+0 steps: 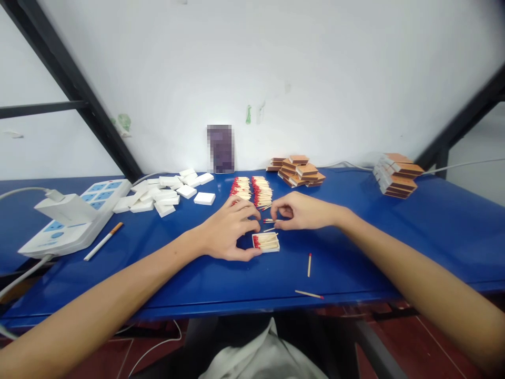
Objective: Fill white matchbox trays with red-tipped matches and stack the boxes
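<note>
A white matchbox tray (278, 247) filled with red-tipped matches lies on the blue table. My left hand (229, 229) curves around the tray's left end, thumb at the near edge and index finger by the far edge. Just beyond the tray, my right hand (294, 211) has its fingers curled in a pinch at a few loose matches (269, 221); its fingertips partly hide their ends. Past both hands lie two piles of matches, a left pile (241, 187) and a right pile (261, 190). My left fingers overlap the near end of the left pile.
White tray pieces (158, 193) are heaped at left, near a power strip (106, 197) and a cigarette (103, 242). Brown matchbox sleeves (300, 171) and another stack (398, 176) stand at the back right. Single matches (309, 265) lie near the front edge. A pixelated dark rectangle (221, 149) stands against the wall.
</note>
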Available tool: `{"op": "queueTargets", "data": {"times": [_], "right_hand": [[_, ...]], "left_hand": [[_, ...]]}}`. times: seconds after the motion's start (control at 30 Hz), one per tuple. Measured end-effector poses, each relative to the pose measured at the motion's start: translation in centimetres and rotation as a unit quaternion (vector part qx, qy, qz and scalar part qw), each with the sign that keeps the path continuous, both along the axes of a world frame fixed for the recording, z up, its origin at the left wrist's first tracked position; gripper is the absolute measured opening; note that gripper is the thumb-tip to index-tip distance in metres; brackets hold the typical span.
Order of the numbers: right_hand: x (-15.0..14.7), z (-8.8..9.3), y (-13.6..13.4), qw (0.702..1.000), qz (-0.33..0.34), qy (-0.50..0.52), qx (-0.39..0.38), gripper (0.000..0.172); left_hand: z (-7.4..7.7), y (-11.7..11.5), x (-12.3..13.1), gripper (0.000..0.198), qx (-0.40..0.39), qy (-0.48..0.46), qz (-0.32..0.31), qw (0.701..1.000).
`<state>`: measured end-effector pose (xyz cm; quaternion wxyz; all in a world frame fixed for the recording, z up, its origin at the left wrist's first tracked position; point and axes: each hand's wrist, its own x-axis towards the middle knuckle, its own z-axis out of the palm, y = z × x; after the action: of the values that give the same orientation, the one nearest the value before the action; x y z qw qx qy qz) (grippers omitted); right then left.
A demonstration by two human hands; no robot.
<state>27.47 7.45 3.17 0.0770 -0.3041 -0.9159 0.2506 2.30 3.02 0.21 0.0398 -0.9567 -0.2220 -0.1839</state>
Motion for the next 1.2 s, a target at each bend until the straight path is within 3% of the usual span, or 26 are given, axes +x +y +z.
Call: {"op": "queueTargets", "data": {"times": [0.13, 0.33, 0.47, 0.67, 0.77, 0.9, 1.2], "right_hand": [[-0.3, -0.2, -0.1, 1.0, 0.014, -0.012, -0.009, 0.02], [0.1, 0.0, 0.2, 0.997, 0.011, -0.055, -0.045, 0.018], [0.5, 0.7, 0.1, 0.991, 0.006, -0.101, -0.086, 0.016], [0.6, 0.9, 0.1, 0.996, 0.006, -0.052, -0.072, 0.012], [0.6, 0.8, 0.3, 0.996, 0.032, -0.022, -0.079, 0.023], [0.8, 0.5, 0.6, 0.99, 0.069, -0.058, -0.108, 0.025], [0.6, -0.1, 0.7, 0.996, 0.022, -0.058, -0.065, 0.017]], "left_hand": [[0.0, -0.2, 0.2, 0.053, 0.03, -0.027, 0.006, 0.999], [-0.2, -0.9, 0.9, 0.05, 0.022, 0.004, -0.026, 0.999], [-0.2, -1.4, 1.2, 0.055, 0.006, 0.023, -0.008, 1.0], [-0.3, -1.3, 1.2, 0.04, 0.01, 0.043, -0.011, 0.999], [-0.3, -1.3, 1.1, 0.033, 0.014, 0.033, -0.013, 0.999], [-0.2, -1.3, 1.2, 0.03, 0.016, 0.032, -0.017, 0.999], [-0.2, -1.3, 1.4, 0.027, 0.024, -0.005, -0.04, 0.999]]}}
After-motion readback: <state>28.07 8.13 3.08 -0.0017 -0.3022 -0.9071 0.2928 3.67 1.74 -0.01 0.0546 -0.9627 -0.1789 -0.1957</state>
